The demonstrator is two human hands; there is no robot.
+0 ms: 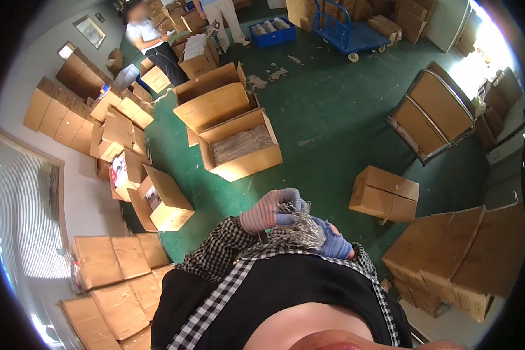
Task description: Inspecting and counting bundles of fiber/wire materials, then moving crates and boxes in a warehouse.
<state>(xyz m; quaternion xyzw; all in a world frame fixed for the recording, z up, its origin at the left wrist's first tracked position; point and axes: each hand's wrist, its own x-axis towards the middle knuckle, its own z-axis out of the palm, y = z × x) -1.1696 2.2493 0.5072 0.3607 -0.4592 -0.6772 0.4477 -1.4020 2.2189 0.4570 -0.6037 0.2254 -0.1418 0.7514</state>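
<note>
Both my hands wear striped knit gloves with blue fingertips and are held close in front of my chest. My left hand (pixel 269 211) grips the top of a bundle of thin silvery pieces (pixel 300 224). Just right of it, my right hand (pixel 334 240) closes around the same bundle from below. The bundle hangs between the two hands above my checked shirt. What the pieces are exactly is too small to tell.
An open cardboard box (pixel 242 147) holding grey goods stands on the green floor ahead, with more open boxes (pixel 213 99) behind it. A closed box (pixel 384 194) sits to the right. Stacked cartons line the left wall. Two people stand far back near a blue trolley (pixel 356 32).
</note>
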